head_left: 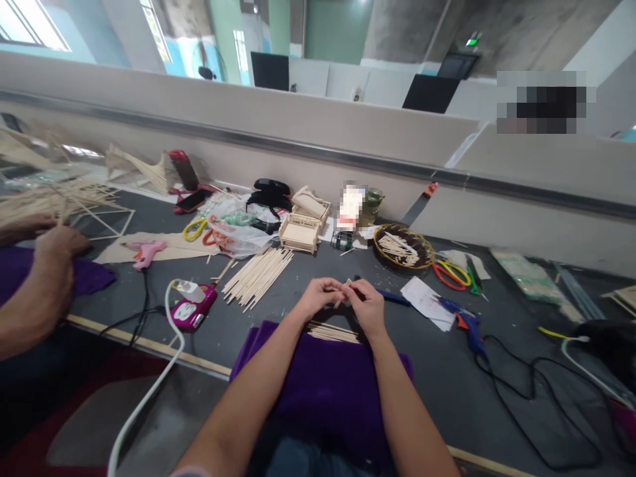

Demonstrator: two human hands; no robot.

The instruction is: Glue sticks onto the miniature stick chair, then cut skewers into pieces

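Observation:
My left hand and my right hand meet over the table, fingertips pinched around short pale wooden sticks. How many sticks they hold is partly hidden by the fingers. Just below, a row of longer wooden sticks lies at the edge of a purple cloth. To the left of my hands a bundle of loose wooden sticks is spread on the dark tabletop. Behind them stands a small wooden stick model.
A wicker basket holds short sticks. On the right lie a blue glue gun with its cable and white paper. At left are a pink power strip, a pink glue gun and a co-worker's hands.

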